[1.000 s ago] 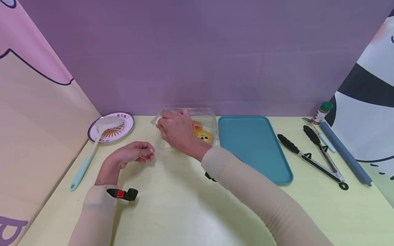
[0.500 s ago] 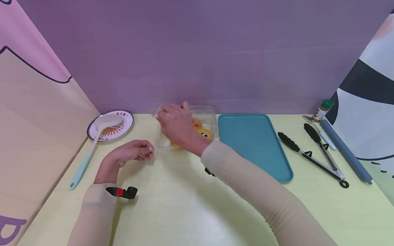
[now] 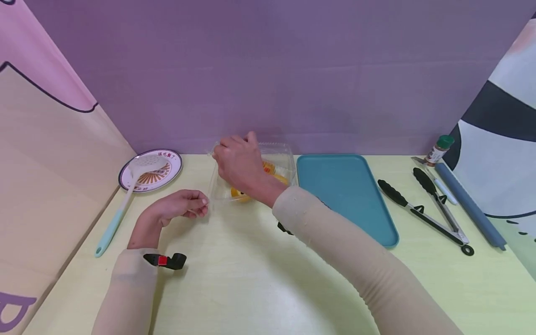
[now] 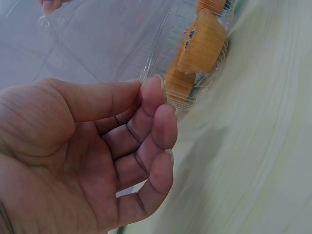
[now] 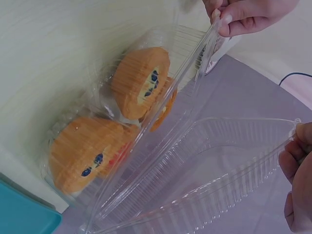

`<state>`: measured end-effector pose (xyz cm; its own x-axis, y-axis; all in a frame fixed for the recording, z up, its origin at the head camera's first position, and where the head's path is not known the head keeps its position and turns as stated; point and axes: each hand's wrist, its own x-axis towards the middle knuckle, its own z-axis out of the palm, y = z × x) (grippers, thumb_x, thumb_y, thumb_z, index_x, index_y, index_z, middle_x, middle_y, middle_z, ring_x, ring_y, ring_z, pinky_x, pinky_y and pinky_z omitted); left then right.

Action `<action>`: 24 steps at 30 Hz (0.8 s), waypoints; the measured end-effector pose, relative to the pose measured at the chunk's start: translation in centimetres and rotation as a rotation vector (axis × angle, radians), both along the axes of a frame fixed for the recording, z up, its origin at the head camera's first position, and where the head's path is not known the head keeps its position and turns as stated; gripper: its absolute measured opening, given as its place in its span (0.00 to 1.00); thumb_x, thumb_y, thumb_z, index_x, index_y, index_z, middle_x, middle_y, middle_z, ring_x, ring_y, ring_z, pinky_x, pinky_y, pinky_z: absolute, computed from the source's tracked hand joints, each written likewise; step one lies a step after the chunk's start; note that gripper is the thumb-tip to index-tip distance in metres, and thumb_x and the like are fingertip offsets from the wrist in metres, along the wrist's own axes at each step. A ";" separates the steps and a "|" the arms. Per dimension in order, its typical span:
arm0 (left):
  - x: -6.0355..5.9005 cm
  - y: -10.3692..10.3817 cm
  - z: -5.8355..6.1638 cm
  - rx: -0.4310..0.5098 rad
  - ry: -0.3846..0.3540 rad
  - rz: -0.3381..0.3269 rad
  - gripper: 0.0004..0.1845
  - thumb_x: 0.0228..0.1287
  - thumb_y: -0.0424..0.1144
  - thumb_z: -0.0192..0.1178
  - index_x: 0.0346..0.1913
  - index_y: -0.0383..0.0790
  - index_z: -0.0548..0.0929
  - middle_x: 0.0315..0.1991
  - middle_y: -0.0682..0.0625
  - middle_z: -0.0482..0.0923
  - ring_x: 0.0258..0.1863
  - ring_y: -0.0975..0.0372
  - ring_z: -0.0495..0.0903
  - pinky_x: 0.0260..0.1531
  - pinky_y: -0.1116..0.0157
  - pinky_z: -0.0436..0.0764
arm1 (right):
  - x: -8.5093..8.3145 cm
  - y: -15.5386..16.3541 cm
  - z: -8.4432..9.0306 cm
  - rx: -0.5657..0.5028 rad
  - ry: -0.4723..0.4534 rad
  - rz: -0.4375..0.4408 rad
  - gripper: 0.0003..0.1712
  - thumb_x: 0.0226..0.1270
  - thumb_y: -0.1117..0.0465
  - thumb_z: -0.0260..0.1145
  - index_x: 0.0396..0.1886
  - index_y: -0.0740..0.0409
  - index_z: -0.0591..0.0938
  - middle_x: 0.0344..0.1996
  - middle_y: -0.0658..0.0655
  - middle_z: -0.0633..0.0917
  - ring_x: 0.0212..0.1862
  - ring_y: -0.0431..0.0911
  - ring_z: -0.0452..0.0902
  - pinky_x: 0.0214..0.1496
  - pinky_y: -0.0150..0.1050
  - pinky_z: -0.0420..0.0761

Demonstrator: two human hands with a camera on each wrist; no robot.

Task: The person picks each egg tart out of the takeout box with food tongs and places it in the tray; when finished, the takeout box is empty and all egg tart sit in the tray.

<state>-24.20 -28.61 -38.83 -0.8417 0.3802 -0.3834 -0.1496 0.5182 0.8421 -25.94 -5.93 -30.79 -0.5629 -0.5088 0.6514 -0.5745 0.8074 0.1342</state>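
A clear plastic clamshell box (image 3: pixel 282 160) stands at the back of the table with orange roll cakes (image 5: pixel 139 80) inside it. My right hand (image 3: pixel 236 160) pinches the far left corner of the lid (image 5: pixel 219 165) and holds it lifted, so the box gapes open. My left hand (image 3: pixel 184 204) pinches the near left corner of the box's base (image 4: pixel 195 53) between thumb and forefinger, and the other fingers (image 4: pixel 156 165) are loosely curled. In the right wrist view two cakes show, one of them (image 5: pixel 83 153) near the teal tray.
A teal tray (image 3: pixel 347 200) lies just right of the box. Black tongs (image 3: pixel 423 211), a spice bottle (image 3: pixel 437 151) and a grey-blue roll (image 3: pixel 469 207) lie further right. At the left are a patterned plate (image 3: pixel 161 174) and a slotted spoon (image 3: pixel 125 200). A purple wall stands behind.
My right hand has risen a little toward the wall, lifting the lid wider open. The left hand has stayed at the base's corner.
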 end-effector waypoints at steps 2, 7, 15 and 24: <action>0.1 0.0 0.0 -0.001 -0.004 0.001 0.15 0.78 0.39 0.50 0.50 0.26 0.74 0.36 0.49 0.80 0.40 0.59 0.79 0.46 0.62 0.78 | 0.0 0.0 0.0 0.010 -0.004 -0.003 0.15 0.76 0.51 0.58 0.34 0.43 0.89 0.32 0.43 0.85 0.40 0.40 0.80 0.45 0.43 0.64; 0.5 -0.1 -0.2 -0.003 -0.007 0.004 0.15 0.78 0.39 0.50 0.50 0.26 0.74 0.36 0.50 0.80 0.40 0.59 0.78 0.45 0.62 0.78 | -0.1 -0.1 -0.4 0.017 0.046 0.005 0.15 0.76 0.52 0.57 0.34 0.43 0.89 0.33 0.43 0.86 0.40 0.40 0.81 0.45 0.42 0.65; 0.4 -0.4 -0.2 -0.010 0.020 -0.005 0.15 0.78 0.39 0.50 0.49 0.26 0.74 0.36 0.50 0.80 0.40 0.59 0.79 0.45 0.63 0.78 | -0.2 -0.4 0.1 0.029 0.058 0.006 0.16 0.76 0.53 0.56 0.34 0.43 0.89 0.35 0.43 0.87 0.41 0.39 0.82 0.45 0.41 0.65; 0.0 -0.1 0.0 0.003 0.020 -0.021 0.15 0.77 0.39 0.51 0.48 0.26 0.75 0.36 0.49 0.80 0.39 0.60 0.79 0.44 0.63 0.79 | -0.7 -0.3 1.7 0.082 0.001 -0.037 0.15 0.76 0.53 0.54 0.38 0.42 0.88 0.36 0.43 0.85 0.40 0.39 0.81 0.46 0.40 0.64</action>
<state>-24.23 -28.72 -38.84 -0.8409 0.3991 -0.3654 -0.1217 0.5185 0.8464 -26.65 -6.22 -29.04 -0.5817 -0.5394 0.6088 -0.5442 0.8144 0.2017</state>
